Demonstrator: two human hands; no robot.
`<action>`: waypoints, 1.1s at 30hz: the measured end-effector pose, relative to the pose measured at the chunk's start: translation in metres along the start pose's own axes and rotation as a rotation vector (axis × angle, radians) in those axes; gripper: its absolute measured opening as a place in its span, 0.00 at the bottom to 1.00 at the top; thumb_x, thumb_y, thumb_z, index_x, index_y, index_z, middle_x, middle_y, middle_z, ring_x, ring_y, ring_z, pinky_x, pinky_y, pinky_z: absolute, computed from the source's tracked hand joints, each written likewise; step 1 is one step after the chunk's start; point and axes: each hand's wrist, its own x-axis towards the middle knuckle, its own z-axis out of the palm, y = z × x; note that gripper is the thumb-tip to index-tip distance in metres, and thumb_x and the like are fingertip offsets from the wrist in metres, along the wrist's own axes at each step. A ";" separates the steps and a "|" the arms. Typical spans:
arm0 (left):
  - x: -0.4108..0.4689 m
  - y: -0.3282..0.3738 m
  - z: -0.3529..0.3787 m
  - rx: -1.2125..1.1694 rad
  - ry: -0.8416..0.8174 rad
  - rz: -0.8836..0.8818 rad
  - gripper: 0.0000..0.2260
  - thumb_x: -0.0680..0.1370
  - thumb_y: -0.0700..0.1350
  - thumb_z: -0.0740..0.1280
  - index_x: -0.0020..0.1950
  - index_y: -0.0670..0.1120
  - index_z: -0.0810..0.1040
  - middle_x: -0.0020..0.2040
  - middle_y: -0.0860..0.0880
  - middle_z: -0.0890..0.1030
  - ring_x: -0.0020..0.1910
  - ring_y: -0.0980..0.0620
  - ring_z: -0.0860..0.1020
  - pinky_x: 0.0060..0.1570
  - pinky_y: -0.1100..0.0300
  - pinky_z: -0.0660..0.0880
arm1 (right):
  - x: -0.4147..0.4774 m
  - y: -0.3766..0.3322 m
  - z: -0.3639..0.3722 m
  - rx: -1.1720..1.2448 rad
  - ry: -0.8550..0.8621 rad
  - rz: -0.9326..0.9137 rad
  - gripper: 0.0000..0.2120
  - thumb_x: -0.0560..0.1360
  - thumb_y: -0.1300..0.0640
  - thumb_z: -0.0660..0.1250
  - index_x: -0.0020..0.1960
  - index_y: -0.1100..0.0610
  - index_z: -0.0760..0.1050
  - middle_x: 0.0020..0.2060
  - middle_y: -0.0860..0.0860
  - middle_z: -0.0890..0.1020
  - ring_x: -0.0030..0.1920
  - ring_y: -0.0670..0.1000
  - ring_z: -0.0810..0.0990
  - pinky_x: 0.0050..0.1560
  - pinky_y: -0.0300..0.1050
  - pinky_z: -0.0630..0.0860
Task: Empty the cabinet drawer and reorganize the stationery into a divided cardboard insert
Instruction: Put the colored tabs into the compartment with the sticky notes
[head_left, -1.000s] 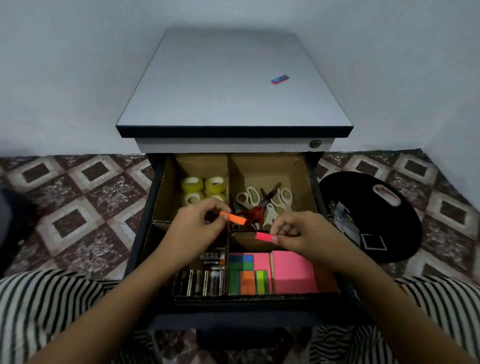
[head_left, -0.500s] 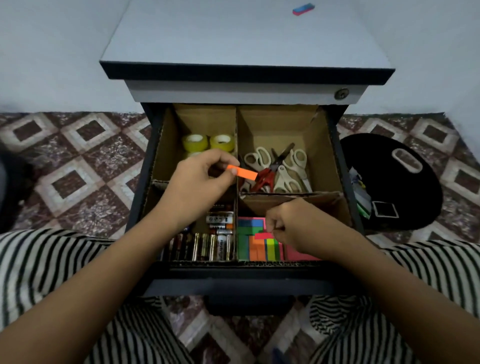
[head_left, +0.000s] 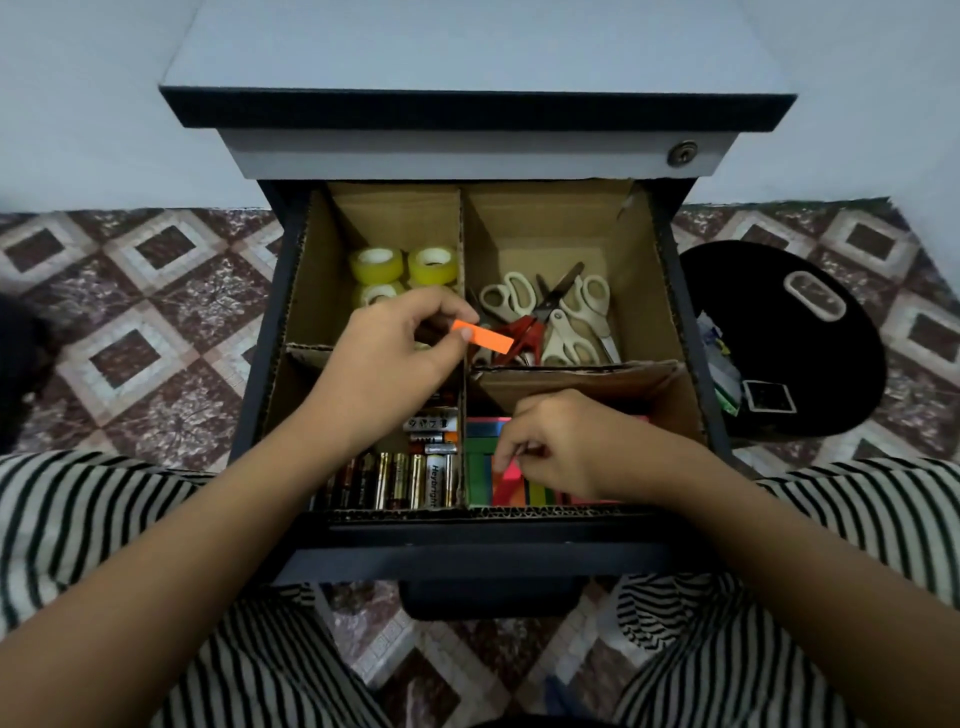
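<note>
- Two hands busy: left hand (head_left: 395, 358) pinches orange strip (head_left: 483, 335) over the centre divider of cardboard insert (head_left: 566, 223), long axis running right.
- Right hand (head_left: 561, 441), nearer, pinches pink strip (head_left: 511, 470) on sticky notes (head_left: 535, 491), front-right compartment.
- Orange's spot probably lies toward me, rightward.

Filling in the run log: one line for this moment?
left hand: pinches orange sticky strip | right hand: holds pink strip on sticky notes

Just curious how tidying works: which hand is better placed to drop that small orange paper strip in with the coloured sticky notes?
Left, likely. The left hand pinches the small orange paper strip above the cardboard insert; the right hand is curled low over the coloured sticky notes, busy there.
</note>
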 end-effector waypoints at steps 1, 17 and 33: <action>0.000 0.000 0.001 -0.002 0.000 0.004 0.05 0.76 0.41 0.67 0.47 0.51 0.80 0.42 0.59 0.79 0.43 0.65 0.75 0.40 0.75 0.68 | 0.001 0.001 0.001 0.002 0.003 -0.005 0.11 0.75 0.64 0.63 0.50 0.54 0.82 0.39 0.40 0.73 0.44 0.47 0.78 0.50 0.42 0.76; 0.002 -0.001 0.002 0.003 -0.007 -0.005 0.06 0.76 0.41 0.67 0.46 0.53 0.78 0.41 0.61 0.77 0.42 0.68 0.74 0.40 0.76 0.68 | 0.009 0.002 0.008 0.021 0.110 -0.037 0.08 0.75 0.64 0.64 0.51 0.60 0.80 0.45 0.52 0.83 0.46 0.48 0.80 0.51 0.44 0.75; -0.005 0.003 -0.001 -0.078 -0.026 0.009 0.07 0.75 0.40 0.68 0.44 0.54 0.79 0.38 0.59 0.77 0.40 0.64 0.75 0.41 0.72 0.70 | -0.017 0.002 -0.027 0.541 0.588 0.022 0.05 0.72 0.57 0.70 0.40 0.48 0.77 0.32 0.46 0.80 0.33 0.42 0.79 0.36 0.35 0.77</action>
